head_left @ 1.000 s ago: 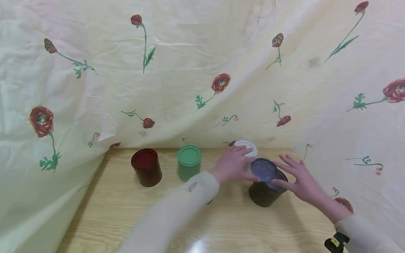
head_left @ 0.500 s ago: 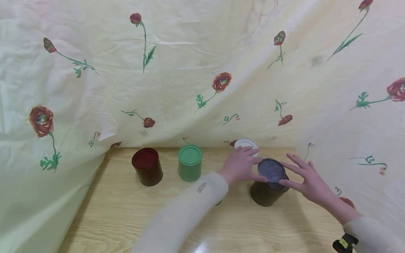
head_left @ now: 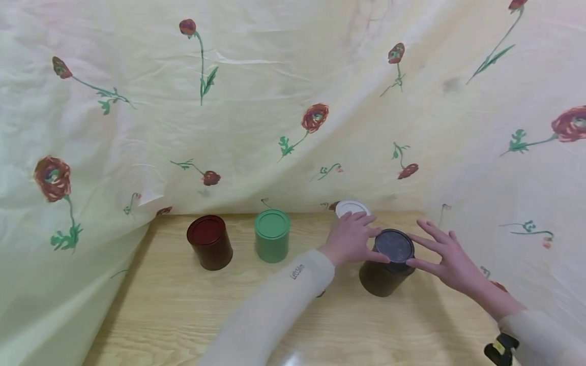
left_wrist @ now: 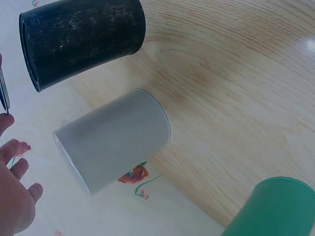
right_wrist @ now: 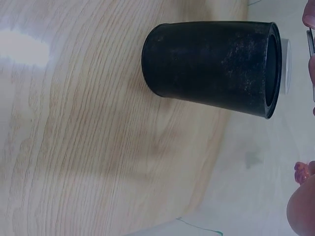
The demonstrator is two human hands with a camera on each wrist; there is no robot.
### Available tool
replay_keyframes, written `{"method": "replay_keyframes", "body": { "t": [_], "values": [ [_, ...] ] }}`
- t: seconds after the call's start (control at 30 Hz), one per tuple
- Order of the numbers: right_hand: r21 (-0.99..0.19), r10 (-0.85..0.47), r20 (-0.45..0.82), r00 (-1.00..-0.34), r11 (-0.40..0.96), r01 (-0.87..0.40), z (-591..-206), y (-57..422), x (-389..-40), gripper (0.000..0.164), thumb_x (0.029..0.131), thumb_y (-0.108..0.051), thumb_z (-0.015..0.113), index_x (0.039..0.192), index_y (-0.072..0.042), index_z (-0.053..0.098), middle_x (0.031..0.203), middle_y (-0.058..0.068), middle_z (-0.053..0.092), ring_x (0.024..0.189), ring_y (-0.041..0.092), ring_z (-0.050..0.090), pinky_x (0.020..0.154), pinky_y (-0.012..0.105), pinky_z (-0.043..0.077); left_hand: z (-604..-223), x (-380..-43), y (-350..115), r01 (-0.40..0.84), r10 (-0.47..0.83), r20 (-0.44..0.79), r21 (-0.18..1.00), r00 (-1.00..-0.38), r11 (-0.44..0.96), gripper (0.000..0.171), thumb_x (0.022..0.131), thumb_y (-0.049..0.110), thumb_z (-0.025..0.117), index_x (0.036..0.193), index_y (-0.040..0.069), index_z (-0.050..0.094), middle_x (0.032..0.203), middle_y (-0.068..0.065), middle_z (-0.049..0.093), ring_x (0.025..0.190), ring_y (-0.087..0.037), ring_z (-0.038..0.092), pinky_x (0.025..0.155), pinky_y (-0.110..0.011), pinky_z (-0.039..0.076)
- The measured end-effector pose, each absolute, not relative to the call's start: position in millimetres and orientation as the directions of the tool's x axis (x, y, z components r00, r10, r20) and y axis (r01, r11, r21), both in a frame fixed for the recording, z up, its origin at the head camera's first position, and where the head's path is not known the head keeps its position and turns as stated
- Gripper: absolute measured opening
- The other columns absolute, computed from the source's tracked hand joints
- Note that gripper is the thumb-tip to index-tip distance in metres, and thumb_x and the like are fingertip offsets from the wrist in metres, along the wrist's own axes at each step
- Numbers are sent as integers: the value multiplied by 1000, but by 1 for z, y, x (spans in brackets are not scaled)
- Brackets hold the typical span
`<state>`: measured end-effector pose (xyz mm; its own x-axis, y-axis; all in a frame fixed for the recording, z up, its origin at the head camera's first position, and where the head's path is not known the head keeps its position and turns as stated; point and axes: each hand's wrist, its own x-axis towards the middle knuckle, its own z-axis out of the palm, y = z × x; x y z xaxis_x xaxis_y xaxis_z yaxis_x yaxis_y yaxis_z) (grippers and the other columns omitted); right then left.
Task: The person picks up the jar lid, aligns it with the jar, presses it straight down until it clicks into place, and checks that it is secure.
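Observation:
A round dark lid (head_left: 394,245) is held close over the mouth of the black can (head_left: 381,279), which stands upright. My left hand (head_left: 351,238) pinches the lid's left edge between thumb and fingers. On the opposite edge, my right hand (head_left: 446,260) grips it with the thumb and a finger, other fingers raised. Both wrist views show the lid (left_wrist: 4,93) as a thin edge, with a gap between it and the can's open rim (right_wrist: 273,71). Behind my left hand stands a white can (left_wrist: 115,140), its top partly covered by my fingers in the head view.
A green can (head_left: 272,236) and a dark red can (head_left: 210,243) stand on the left, lids on. The wooden table (head_left: 183,315) meets a flower-patterned cloth (head_left: 256,127) at its back and sides. A black wrist device (head_left: 501,349) sits by my right sleeve.
Both hands have carried the lid to the right, from the left side of the black can's mouth to right over it. The cans stay in place.

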<state>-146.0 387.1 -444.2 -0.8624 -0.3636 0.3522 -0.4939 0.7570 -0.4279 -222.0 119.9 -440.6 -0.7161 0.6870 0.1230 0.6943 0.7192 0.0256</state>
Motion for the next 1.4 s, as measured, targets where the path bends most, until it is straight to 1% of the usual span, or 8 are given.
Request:
{"method": "replay_keyframes", "body": {
  "t": [0.17, 0.3, 0.5, 0.73, 0.9, 1.17, 1.33, 1.4],
  "values": [
    [-428, -372, 323, -870, 763, -485, -445, 389, -149, 63, 84, -15, 90, 142, -3, 68, 161, 37, 40, 159, 54, 20, 118, 84, -7, -446, -224, 122, 689, 683, 110, 24, -722, 724, 85, 86, 92, 53, 155, 45, 55, 168, 9, 44, 155, -14, 39, 128, -35, 31],
    [-422, -379, 315, -870, 766, -486, -447, 392, -148, 63, 85, -16, 90, 142, -3, 67, 163, 36, 39, 159, 53, 19, 118, 84, -7, -451, -224, 126, 687, 683, 101, 20, -724, 726, 84, 86, 93, 51, 154, 44, 57, 168, 10, 43, 154, -14, 40, 127, -35, 31],
    [-417, -385, 307, -870, 768, -487, -451, 394, -146, 62, 85, -19, 90, 141, -4, 68, 160, 38, 40, 163, 43, 15, 119, 83, -7, -455, -219, 128, 683, 679, 87, 26, -729, 730, 84, 87, 92, 50, 154, 42, 58, 168, 9, 42, 154, -15, 39, 128, -38, 31],
    [-420, -395, 309, -865, 760, -497, -456, 397, -147, 62, 85, -18, 90, 141, -4, 68, 159, 38, 41, 165, 37, 12, 118, 84, -7, -462, -216, 131, 676, 671, 86, 46, -736, 736, 83, 88, 91, 51, 154, 41, 58, 169, 9, 41, 155, -16, 38, 128, -41, 30],
    [-418, -403, 306, -863, 758, -502, -460, 400, -146, 61, 85, -18, 89, 141, -4, 69, 162, 35, 40, 165, 34, 11, 118, 84, -8, -464, -213, 133, 677, 673, 86, 29, -735, 736, 83, 88, 91, 50, 152, 40, 61, 167, 8, 43, 156, -16, 36, 128, -43, 31],
    [-413, -412, 303, -859, 756, -508, -465, 404, -144, 60, 85, -20, 90, 141, -7, 70, 164, 31, 40, 165, 26, 10, 117, 85, -7, -468, -208, 135, 676, 673, 76, 19, -736, 737, 82, 89, 91, 49, 151, 39, 61, 169, 7, 41, 159, -17, 32, 130, -45, 28],
    [-418, -411, 291, -864, 758, -501, -466, 404, -144, 60, 86, -20, 89, 141, -7, 70, 166, 30, 39, 165, 31, 11, 117, 85, -7, -468, -207, 135, 667, 665, 70, 3, -743, 745, 83, 89, 92, 48, 152, 40, 60, 170, 8, 39, 160, -16, 30, 130, -45, 27],
    [-422, -410, 284, -867, 758, -497, -467, 404, -144, 59, 86, -21, 89, 141, -7, 70, 166, 30, 38, 165, 34, 12, 117, 85, -8, -468, -206, 135, 666, 665, 63, -5, -744, 746, 83, 89, 92, 47, 153, 40, 59, 171, 8, 38, 160, -16, 29, 130, -45, 27]
  ]
}}
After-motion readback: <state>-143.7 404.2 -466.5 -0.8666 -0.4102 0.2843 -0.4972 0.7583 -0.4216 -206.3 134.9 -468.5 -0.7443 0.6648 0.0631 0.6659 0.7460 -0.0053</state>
